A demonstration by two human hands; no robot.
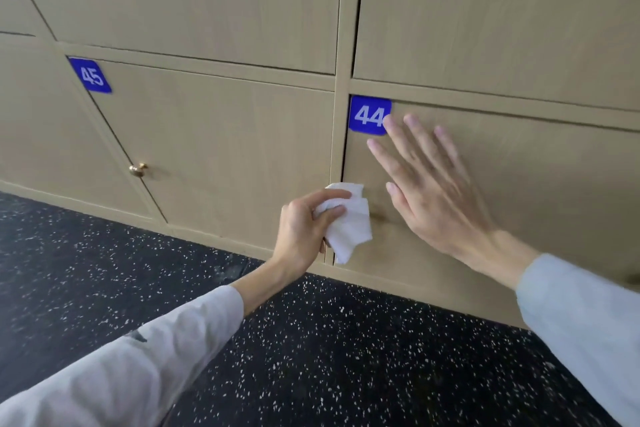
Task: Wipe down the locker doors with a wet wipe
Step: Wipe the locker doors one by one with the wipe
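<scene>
So we've got the wet wipe [349, 222] bunched up in our left hand [304, 232], fingers and thumb curled round its near side while the rest of it sticks out to the right and hangs down a bit. It sits right at the lower left edge of locker door 44 [519, 191], over the seam between that door and the frame post. Can't really tell if the wipe is actually touching the wood or just hovering in front of it.

Our right hand [433, 191] is just beside the wipe, up and to the right, fingers straight and spread out flat over door 44, holding nothing. One fingertip overlaps the corner of the blue 44 label [367, 114]. It's a bit blurred, so whether the palm is pressed on the door we can't say.

Counting stuff: one wipe, two hands, both in pale long sleeves. Two numbered doors in the bottom row, door 44 and locker door 45 [221, 149] to its left, with two blue number labels, the other being the 45 label [90, 75]. One small brass knob [138, 169] shows on door 45. Above them are more plain wood doors with no numbers in view. Below it all is a dark speckled floor [311, 357].
</scene>
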